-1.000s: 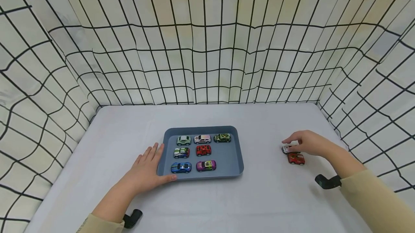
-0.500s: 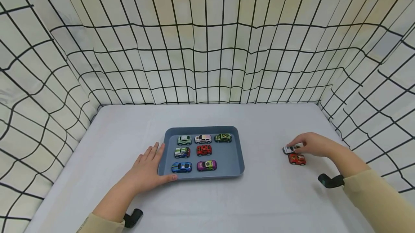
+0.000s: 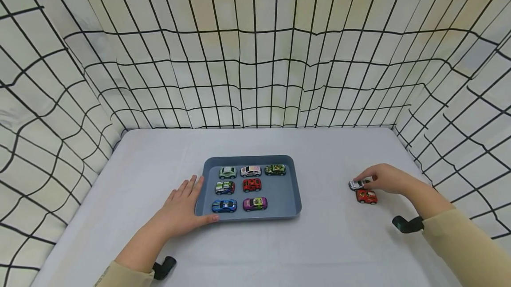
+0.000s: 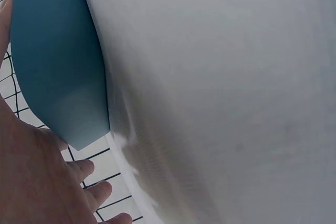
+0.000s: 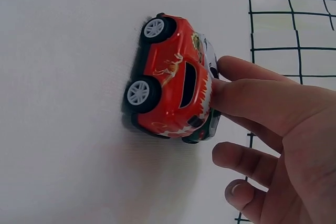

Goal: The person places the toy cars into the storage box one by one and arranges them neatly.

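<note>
My right hand [image 3: 389,178] pinches a white toy car [image 3: 355,185] between thumb and index finger, low at the table's right side. A red toy car [image 3: 366,196] stands right beside it on the near side. In the right wrist view, this red car [image 5: 173,80] hides most of the white one. My left hand [image 3: 179,209] lies with fingers spread and straight against the left end of a blue-grey tray [image 3: 279,194], its thumb at the near rim. From the left wrist view, the tray's wall [image 4: 58,61] shows between thumb and fingers.
Several toy cars stand in rows in the tray, among them a green camouflage car [image 3: 275,170], a red-and-black car [image 3: 252,185], a purple car [image 3: 255,204] and a blue car [image 3: 224,206]. Black-lined netting [image 3: 263,56] encloses the white table [image 3: 319,242] at the back and sides.
My right hand has come down and taken the white car between thumb and index finger. My left hand and the tray stay put.
</note>
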The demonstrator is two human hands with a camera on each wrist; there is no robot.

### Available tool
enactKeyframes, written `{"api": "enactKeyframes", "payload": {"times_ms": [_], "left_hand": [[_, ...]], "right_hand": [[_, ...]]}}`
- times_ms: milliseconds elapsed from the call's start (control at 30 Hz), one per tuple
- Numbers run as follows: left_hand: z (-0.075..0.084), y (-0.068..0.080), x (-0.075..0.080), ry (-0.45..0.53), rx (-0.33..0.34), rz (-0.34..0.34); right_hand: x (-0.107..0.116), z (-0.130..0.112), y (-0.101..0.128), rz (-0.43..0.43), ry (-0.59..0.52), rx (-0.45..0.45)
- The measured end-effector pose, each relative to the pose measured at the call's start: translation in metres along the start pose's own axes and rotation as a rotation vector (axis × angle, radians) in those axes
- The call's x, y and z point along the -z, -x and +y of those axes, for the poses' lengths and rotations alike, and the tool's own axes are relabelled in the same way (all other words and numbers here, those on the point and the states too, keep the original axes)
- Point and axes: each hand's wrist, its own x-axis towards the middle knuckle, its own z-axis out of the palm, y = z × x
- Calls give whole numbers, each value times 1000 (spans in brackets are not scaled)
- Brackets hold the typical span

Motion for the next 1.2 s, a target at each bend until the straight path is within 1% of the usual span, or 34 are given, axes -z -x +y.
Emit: {"api": "enactKeyframes", "payload": {"times_ms": [333,733,833,967,1100,1200], "left_hand": [[1,1,0,-3,3,0],[0,0,0,-4,2,4],[0,0,0,-6,3,5],[0,-1,0,-5,6,3],[0,-1,0,-5,8,0],[0,-1,0,-7,8,0]], "right_hand": [[-6,4,0,17,-12,-31],[-8,6,0,36,6,-8],[-7,6,0,44,-4,-10],[-4,5,1,74,-26,-10],[0,2,0,102,-25,12],[2,-2,-1,104,-34,20]]}}
